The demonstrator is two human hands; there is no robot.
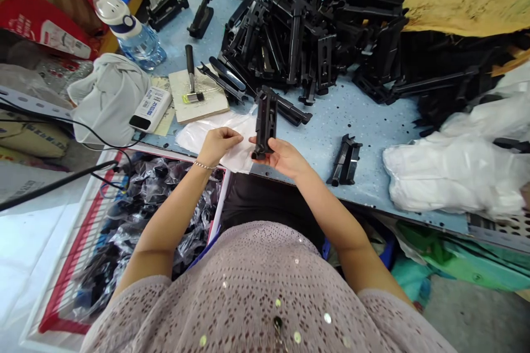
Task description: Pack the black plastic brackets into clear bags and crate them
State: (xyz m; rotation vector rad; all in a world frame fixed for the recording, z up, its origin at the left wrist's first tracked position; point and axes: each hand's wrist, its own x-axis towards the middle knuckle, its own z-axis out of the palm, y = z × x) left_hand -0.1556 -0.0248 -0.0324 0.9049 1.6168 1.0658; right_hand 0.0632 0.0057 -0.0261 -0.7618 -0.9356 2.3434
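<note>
My right hand grips a long black plastic part near its lower end and holds it upright above the table edge. To its left, my left hand is closed, fingertips pinched on a thin white plastic bag. More of these bags lie flat on the table under and behind that hand. The bag's mouth is close to the lower end of the black part. Whether the two touch, I cannot tell.
A big heap of similar black parts covers the back of the blue table. At the left are a hammer on a board, a white device and a water bottle. White bag stacks lie right; a crate stands below left.
</note>
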